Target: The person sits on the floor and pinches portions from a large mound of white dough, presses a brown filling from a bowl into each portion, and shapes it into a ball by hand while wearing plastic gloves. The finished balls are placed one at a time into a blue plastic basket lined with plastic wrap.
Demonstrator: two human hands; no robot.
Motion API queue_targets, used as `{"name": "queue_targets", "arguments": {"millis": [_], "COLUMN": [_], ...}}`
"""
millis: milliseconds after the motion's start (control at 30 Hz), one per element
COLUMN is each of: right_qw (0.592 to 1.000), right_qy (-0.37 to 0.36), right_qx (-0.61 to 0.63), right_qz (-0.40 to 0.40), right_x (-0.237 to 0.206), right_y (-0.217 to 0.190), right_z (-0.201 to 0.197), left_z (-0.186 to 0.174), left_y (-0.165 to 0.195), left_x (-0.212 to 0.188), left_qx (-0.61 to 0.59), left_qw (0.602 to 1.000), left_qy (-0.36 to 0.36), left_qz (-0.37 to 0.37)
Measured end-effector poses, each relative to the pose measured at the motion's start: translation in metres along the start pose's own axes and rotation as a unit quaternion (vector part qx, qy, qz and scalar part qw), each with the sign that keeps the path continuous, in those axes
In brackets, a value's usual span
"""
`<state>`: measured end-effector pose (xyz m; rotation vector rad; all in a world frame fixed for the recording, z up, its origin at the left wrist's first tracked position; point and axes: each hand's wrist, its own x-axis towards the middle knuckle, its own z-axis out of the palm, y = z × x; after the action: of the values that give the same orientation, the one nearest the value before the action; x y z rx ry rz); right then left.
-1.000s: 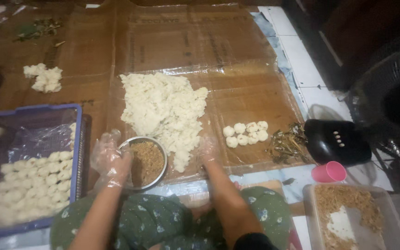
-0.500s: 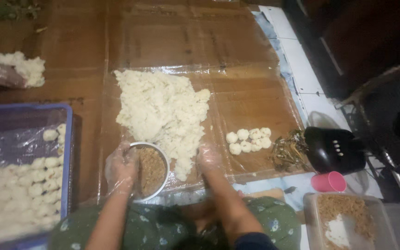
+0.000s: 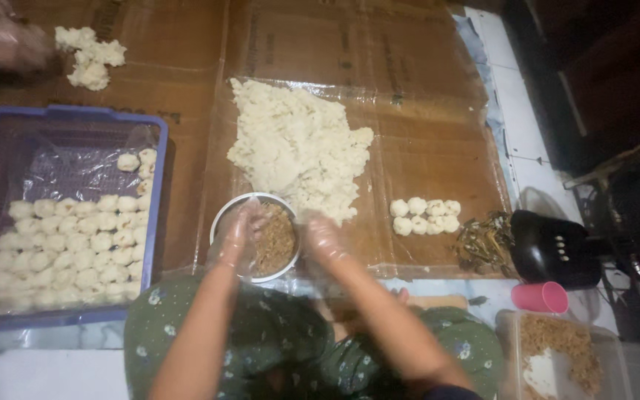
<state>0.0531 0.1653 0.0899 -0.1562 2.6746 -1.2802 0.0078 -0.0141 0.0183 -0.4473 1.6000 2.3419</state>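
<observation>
Since half a second ago the left hand (image 3: 237, 235) has slid further over the metal bowl (image 3: 255, 237) of brown filling at lower centre, its gloved fingers now curled on the near rim. Right hand (image 3: 325, 235), also gloved, hovers just beside the bowl against the white dough heap (image 3: 298, 144); whether it pinches anything cannot be told. Another person's blurred hand (image 3: 1, 41) shows at upper left. At left, the blue tray (image 3: 158, 159) of dough balls is cut off.
</observation>
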Motion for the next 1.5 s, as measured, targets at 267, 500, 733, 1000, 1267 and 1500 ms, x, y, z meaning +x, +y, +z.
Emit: {"name": "queue_targets", "arguments": {"millis": [267,500,733,1000,1267,1500], "right_qw": [0.991,0.972,0.994,0.982,0.903,0.980], "right_qy": [0.042,0.019,0.066,-0.005,-0.051,0.070], "right_qx": [-0.070,-0.132,-0.048,-0.190,0.426,-0.178], "right_qz": [-0.110,-0.193,-0.068,0.006,0.019,0.048], "right_x": [0.037,0.055,0.036,0.041,0.005,0.034], "right_y": [-0.009,0.036,0.023,0.033,0.019,-0.015], "right_z": [0.074,0.068,0.071,0.089,0.094,0.063], "left_z": [-0.014,-0.010,-0.013,-0.005,-0.014,-0.019], "left_y": [-0.012,-0.026,-0.017,0.016,-0.003,-0.021], "left_x": [0.019,0.030,0.023,-0.005,0.005,0.025], "left_qx": [-0.214,-0.183,-0.035,0.274,0.226,0.041], "left_qw": [0.961,0.975,0.999,0.943,0.952,0.993], "left_qy": [-0.103,0.030,-0.011,0.175,0.201,0.115], "left_qz": [-0.142,-0.120,0.035,-0.073,-0.038,0.002]}}
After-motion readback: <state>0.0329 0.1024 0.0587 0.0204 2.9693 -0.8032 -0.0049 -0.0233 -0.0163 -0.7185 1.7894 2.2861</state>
